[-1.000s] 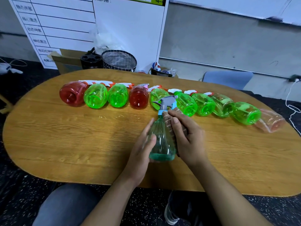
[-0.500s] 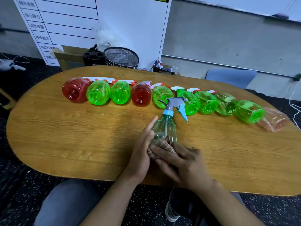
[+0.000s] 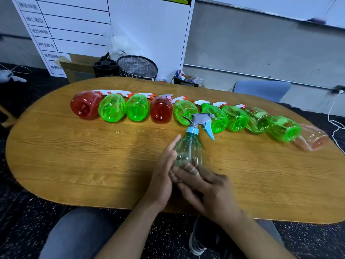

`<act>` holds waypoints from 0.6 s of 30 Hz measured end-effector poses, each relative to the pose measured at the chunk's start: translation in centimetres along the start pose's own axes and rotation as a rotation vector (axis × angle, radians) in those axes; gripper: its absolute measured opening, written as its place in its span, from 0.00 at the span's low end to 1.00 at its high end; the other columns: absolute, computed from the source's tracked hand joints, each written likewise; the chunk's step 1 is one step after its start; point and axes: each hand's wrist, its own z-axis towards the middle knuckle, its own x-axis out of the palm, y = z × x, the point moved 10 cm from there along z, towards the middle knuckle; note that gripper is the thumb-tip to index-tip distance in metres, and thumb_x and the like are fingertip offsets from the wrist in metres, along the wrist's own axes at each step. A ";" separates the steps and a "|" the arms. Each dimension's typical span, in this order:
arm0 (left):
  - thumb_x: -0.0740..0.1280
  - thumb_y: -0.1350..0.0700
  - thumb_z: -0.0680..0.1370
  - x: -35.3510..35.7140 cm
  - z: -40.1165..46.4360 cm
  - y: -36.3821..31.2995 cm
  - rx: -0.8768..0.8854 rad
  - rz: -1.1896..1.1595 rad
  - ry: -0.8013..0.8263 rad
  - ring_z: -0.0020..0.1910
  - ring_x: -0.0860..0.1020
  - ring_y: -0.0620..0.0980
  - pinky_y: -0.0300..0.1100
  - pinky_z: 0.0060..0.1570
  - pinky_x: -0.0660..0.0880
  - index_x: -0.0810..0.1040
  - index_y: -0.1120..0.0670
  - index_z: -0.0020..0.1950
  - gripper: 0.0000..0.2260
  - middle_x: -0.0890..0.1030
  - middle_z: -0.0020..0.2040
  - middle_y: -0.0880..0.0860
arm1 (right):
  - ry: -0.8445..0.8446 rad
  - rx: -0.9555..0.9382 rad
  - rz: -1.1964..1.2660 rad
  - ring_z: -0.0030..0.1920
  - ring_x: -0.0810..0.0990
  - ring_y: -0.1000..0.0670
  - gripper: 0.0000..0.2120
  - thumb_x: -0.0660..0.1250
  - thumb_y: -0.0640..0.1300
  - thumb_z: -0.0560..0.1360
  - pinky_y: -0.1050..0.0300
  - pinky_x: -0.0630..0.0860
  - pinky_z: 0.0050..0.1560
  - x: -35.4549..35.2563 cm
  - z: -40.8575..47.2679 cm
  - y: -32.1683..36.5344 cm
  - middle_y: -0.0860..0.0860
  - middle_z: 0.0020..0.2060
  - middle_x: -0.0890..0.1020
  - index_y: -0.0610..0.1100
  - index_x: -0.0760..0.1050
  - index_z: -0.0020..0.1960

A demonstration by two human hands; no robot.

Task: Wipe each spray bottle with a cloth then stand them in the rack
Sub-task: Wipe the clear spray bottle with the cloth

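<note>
1. Oval wooden table (image 3: 74, 165): fills most of the view; its near edge lies above the person's knees.
2. Row of bottles (image 3: 186, 114): ten spray bottles lying on their sides along the far half of the table, bases toward the camera; from the left, red, two green, red, five green, then one pale pink (image 3: 313, 140) at the right end.
3. Right hand (image 3: 209, 193): fingers spread and extended toward the lower part of the teal bottle; motion blur hides whether they grip it or press a cloth against it.
4. Left hand (image 3: 164, 174): fingers straight, pointing away from the person, flat against the bottle's left side.
5. Teal spray bottle (image 3: 188, 150): upright, between both hands, just in front of the row; grey trigger head with blue nozzle pointing right.
</note>
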 end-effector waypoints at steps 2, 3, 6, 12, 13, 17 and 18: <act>0.58 0.47 0.86 0.2 0.0 0.0 -0.013 -0.023 0.017 0.76 0.75 0.57 0.64 0.78 0.67 0.72 0.43 0.80 0.21 0.76 0.77 0.55 | 0.019 -0.069 -0.047 0.42 0.86 0.47 0.15 0.71 0.51 0.82 0.51 0.83 0.38 0.3 -0.5 0.5 0.48 0.52 0.86 0.54 0.81 0.69; 0.57 0.47 0.86 0.4 0.0 0.1 -0.021 -0.035 0.026 0.76 0.75 0.57 0.63 0.77 0.67 0.72 0.43 0.80 0.21 0.76 0.77 0.55 | 0.024 -0.086 -0.068 0.42 0.86 0.47 0.16 0.70 0.52 0.83 0.51 0.83 0.37 0.0 -0.2 0.4 0.49 0.52 0.86 0.54 0.81 0.69; 0.57 0.47 0.87 0.7 0.0 0.5 -0.031 -0.012 0.021 0.76 0.75 0.54 0.61 0.77 0.69 0.73 0.41 0.78 0.20 0.78 0.76 0.53 | 0.004 0.004 -0.104 0.43 0.86 0.48 0.16 0.64 0.57 0.85 0.53 0.83 0.39 -1.4 2.2 -1.5 0.51 0.53 0.85 0.57 0.80 0.70; 0.57 0.49 0.87 0.9 -0.2 0.2 -0.021 -0.029 0.045 0.77 0.74 0.54 0.65 0.77 0.68 0.74 0.41 0.76 0.19 0.77 0.77 0.50 | -0.092 0.296 -0.009 0.45 0.83 0.53 0.18 0.61 0.58 0.84 0.49 0.80 0.42 -2.2 4.5 -5.3 0.52 0.49 0.85 0.54 0.82 0.68; 0.57 0.48 0.87 0.8 -0.2 0.2 -0.022 -0.034 0.040 0.77 0.74 0.53 0.65 0.77 0.68 0.75 0.41 0.76 0.19 0.77 0.77 0.50 | -0.095 0.270 0.011 0.45 0.83 0.54 0.17 0.62 0.56 0.84 0.52 0.80 0.43 -2.1 4.1 -4.6 0.51 0.50 0.85 0.53 0.81 0.69; 0.56 0.49 0.86 0.6 0.0 0.5 -0.046 -0.054 0.030 0.72 0.79 0.53 0.52 0.71 0.76 0.71 0.46 0.78 0.21 0.81 0.72 0.53 | -0.011 0.018 0.007 0.44 0.85 0.50 0.15 0.68 0.52 0.84 0.53 0.83 0.41 -0.8 1.2 -0.5 0.48 0.53 0.85 0.53 0.82 0.69; 0.56 0.49 0.85 0.7 0.0 0.4 -0.045 -0.077 0.037 0.70 0.80 0.54 0.49 0.68 0.77 0.71 0.47 0.79 0.21 0.82 0.71 0.55 | 0.018 -0.040 -0.008 0.44 0.86 0.49 0.15 0.70 0.51 0.83 0.52 0.84 0.41 -0.3 0.4 0.2 0.48 0.52 0.85 0.53 0.82 0.68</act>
